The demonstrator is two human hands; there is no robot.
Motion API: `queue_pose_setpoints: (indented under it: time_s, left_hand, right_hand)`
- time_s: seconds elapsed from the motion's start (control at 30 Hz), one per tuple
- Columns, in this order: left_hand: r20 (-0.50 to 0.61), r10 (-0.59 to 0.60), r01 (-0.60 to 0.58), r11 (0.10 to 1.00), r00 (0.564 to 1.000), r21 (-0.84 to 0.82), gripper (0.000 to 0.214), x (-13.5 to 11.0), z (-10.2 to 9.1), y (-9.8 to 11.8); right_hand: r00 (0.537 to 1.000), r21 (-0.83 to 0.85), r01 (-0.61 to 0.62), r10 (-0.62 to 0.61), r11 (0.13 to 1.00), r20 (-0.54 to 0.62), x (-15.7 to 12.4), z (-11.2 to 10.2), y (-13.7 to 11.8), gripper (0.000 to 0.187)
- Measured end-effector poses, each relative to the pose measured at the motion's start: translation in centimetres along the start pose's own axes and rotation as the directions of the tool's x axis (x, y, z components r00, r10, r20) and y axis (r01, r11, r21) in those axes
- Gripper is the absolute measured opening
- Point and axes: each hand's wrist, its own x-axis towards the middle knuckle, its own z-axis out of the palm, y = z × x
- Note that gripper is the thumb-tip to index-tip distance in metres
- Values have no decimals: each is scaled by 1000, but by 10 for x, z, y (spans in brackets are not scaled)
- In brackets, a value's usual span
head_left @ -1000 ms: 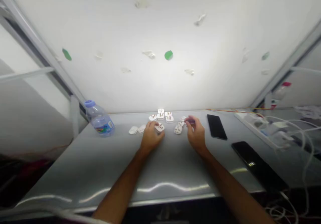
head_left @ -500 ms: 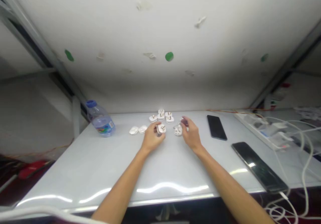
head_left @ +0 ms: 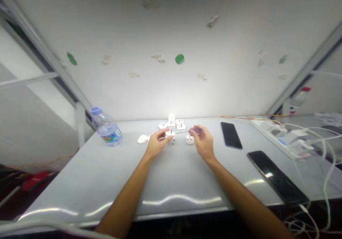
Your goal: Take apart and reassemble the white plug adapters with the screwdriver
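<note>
Clock is read from where you are, 12 at the wall. Your left hand (head_left: pixel 156 142) is just left of 12, thumb and fingers pinching a white plug (head_left: pixel 170 134) at 12, raised a little off the bench (head_left: pixel 181 174), pins showing on its upper side. Small dark bit (head_left: pixel 173 142) right below it, too small to identify. Your right hand (head_left: pixel 204 142) is just right of 12, fingers curled narrow on a thin tool (head_left: pixel 182 131); shaft points at the plug, handle is hidden in your grip, can't tell if the tip touches. White plug piece (head_left: pixel 190 140) sits on the bench by your right fingertips, contact unclear. Cluster of white plugs (head_left: pixel 181 127) at 12, past your hands, near the wall (head_left: pixel 171 92). Flat white covers (head_left: pixel 142 139) between 11 and 12, just outside your left hand, which partly hides one. Clear bottle (head_left: pixel 109 132), blue cap, at 11. Smaller black phone (head_left: pixel 231 135) flat at 1. Larger black phone (head_left: pixel 278 178) flat at 2, white cable (head_left: pixel 310 214) in its near end. Power strip (head_left: pixel 267 135) between 1 and 2, loaded with white adapters (head_left: pixel 294 135).
</note>
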Motion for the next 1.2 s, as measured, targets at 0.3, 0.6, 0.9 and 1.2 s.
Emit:
queue_pose_setpoints:
  time_s: [0.3, 0.6, 0.9, 1.2]
  left_hand:
    - [158, -53, 68, 994, 986, -91, 58, -2, -3, -5]
    - [177, -59, 76, 993, 982, -88, 70, 1, -9, -5]
    - [231, -34, 40, 999, 972, -22, 77, 1, -11, -4]
    - [187, -44, 57, 996, 981, -63, 63, 2, -12, -6]
  right_hand:
    - [989, 174, -130, 141, 976, -55, 2, -1, -7, 35]
    - [969, 246, -214, 237, 945, -69, 3, -4, 3, 38]
    - [944, 294, -322, 330, 900, 23, -4, 4, 4, 42]
    - [910, 305, -410, 409, 860, 71, -2, -1, 1, 41]
